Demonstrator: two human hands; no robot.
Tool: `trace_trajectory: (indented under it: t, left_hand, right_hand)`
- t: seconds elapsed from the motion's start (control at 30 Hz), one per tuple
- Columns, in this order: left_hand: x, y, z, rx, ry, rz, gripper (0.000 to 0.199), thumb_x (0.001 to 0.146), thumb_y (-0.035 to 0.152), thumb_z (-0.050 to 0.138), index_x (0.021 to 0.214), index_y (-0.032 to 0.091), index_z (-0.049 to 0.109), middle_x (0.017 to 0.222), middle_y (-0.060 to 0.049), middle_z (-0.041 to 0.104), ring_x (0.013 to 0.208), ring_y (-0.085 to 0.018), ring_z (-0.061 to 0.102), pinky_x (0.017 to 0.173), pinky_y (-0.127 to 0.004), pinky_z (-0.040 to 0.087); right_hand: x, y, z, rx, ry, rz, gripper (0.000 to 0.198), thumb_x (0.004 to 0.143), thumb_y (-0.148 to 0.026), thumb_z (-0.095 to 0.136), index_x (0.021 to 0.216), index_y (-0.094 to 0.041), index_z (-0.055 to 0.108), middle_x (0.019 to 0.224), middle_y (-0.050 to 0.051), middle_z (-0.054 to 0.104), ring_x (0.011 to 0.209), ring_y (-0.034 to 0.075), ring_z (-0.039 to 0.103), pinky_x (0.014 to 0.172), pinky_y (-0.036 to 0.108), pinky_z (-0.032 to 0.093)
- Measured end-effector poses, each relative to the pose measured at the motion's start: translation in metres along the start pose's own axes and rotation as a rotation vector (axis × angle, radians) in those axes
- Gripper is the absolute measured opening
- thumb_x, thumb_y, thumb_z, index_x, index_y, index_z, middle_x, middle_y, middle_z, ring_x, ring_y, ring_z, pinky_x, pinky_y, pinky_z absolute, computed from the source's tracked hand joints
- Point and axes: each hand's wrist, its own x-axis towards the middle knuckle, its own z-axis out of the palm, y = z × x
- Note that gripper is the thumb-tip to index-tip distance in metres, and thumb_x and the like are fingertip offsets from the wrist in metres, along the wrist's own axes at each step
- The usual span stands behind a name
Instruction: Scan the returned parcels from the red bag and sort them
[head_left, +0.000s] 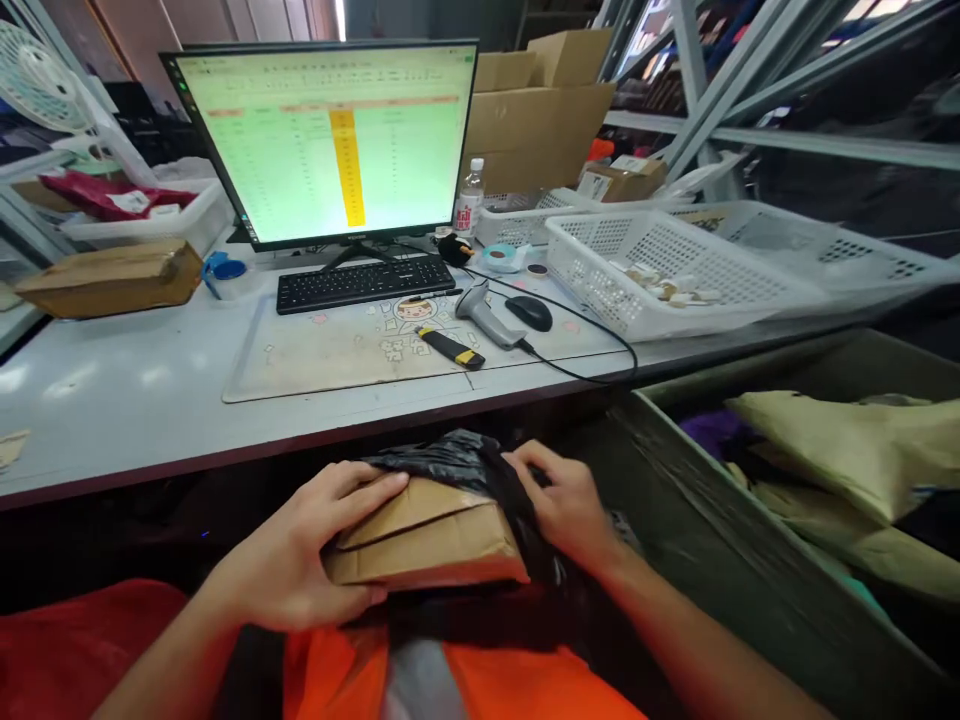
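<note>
In front of my body, below the desk edge, a brown cardboard box (442, 545) sits partly inside a black plastic bag (461, 458). My left hand (319, 545) grips the box's left end, thumb at the lower front and fingers over the top. At the box's right end, my right hand (562, 505) pinches the bag's edge, which is bunched along that side. The far part of the box lies hidden under the black plastic.
On the desk (150, 380) are a monitor (330, 150), keyboard (360, 284), barcode scanner (486, 315), mouse (529, 312) and yellow-black utility knife (450, 347). White baskets (600, 285) stand at the right. A large bin (720, 510) of packages flanks my right arm. A taped parcel (112, 280) lies left.
</note>
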Motion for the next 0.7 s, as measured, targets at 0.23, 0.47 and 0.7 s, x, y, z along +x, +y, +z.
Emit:
trace_trajectory:
  t: [0.23, 0.47, 0.7]
  left_hand:
    - [0.0, -0.007, 0.018, -0.034, 0.106, 0.064, 0.094, 0.084, 0.02, 0.077, 0.163, 0.038, 0.029, 0.15, -0.01, 0.046, 0.136, -0.028, 0.051, 0.113, -0.041, 0.049]
    - [0.022, -0.004, 0.036, 0.064, 0.071, 0.213, 0.095, 0.083, 0.018, 0.073, 0.164, 0.032, 0.026, 0.148, -0.013, 0.046, 0.13, -0.029, 0.051, 0.108, -0.045, 0.049]
    - [0.019, 0.012, 0.039, 0.174, 0.038, 0.371, 0.096, 0.071, 0.014, 0.069, 0.16, 0.029, 0.036, 0.141, -0.015, 0.052, 0.118, -0.034, 0.052, 0.102, -0.056, 0.047]
  right_hand:
    - [0.029, 0.035, -0.035, -0.298, 0.371, -0.014, 0.042, 0.095, -0.054, 0.056, 0.07, -0.02, 0.06, 0.057, -0.002, 0.05, 0.049, 0.012, 0.04, 0.059, 0.029, 0.035]
    - [0.038, 0.004, -0.064, 0.094, -0.079, 0.132, 0.07, 0.079, -0.089, 0.056, 0.076, -0.019, 0.063, 0.067, 0.002, 0.056, 0.065, 0.016, 0.049, 0.061, 0.028, 0.04]
    - [0.019, 0.007, -0.031, 0.086, -0.257, 0.197, 0.065, 0.087, -0.076, 0.059, 0.058, -0.018, 0.055, 0.061, 0.0, 0.045, 0.061, 0.013, 0.04, 0.055, 0.026, 0.033]
